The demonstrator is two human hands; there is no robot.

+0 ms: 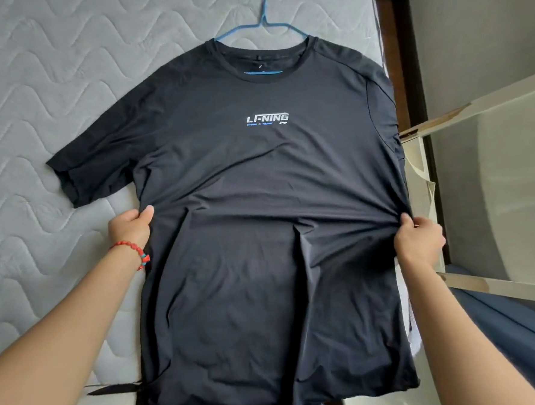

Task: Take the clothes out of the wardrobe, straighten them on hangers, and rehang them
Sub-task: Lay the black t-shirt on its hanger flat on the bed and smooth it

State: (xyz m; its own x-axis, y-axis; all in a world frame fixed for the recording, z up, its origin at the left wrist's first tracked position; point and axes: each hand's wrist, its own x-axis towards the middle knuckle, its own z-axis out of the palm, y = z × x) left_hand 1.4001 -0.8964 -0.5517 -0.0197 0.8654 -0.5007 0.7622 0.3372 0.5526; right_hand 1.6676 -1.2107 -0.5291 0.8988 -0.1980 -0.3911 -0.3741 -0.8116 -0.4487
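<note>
Nearest the camera hangs the hem of a black T-shirt (262, 234), spread front-up on a grey quilted mattress (34, 91) with a blue hanger (260, 21) through its collar at the far end. Left hand (130, 226), a red bead bracelet (134, 249) at its wrist, pinches the shirt's left side seam; right hand (419, 240) grips the bunched right side. Between them the cloth is drawn taut.
</note>
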